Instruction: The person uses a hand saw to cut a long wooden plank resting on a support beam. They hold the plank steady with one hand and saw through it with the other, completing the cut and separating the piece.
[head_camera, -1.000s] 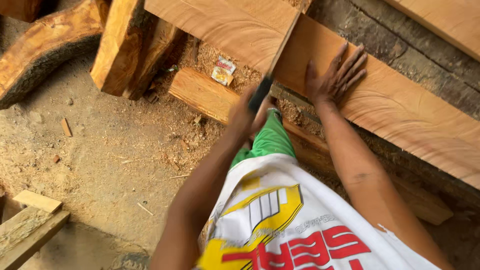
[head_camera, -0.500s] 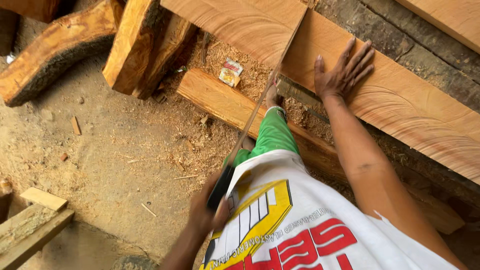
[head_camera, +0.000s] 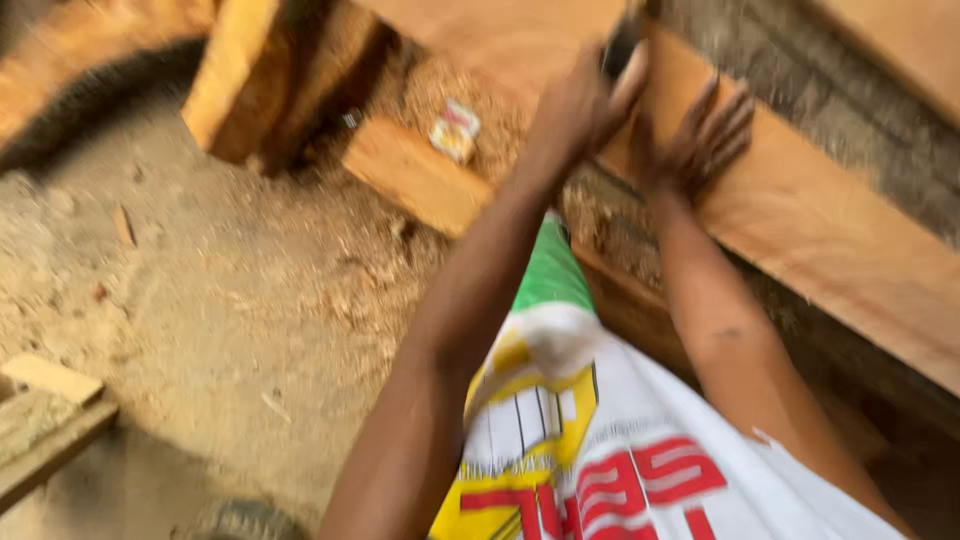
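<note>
My left hand is stretched forward and closed around the dark handle of a handsaw; motion blur hides the blade. A long reddish wooden plank runs diagonally from the top middle to the right edge. My right hand lies flat on it with fingers spread, just right of the saw handle. A white shirt with yellow, red and green print fills the lower middle.
A thick wood offcut lies under the plank with a small crumpled packet beside it. Heavy timber blocks stand at the top left. Sawdust covers the dirt floor. Scrap boards lie at the bottom left.
My left hand pulled the saw back toward my body, then pushed it forward up to the plank. My right hand stayed flat on the plank.
</note>
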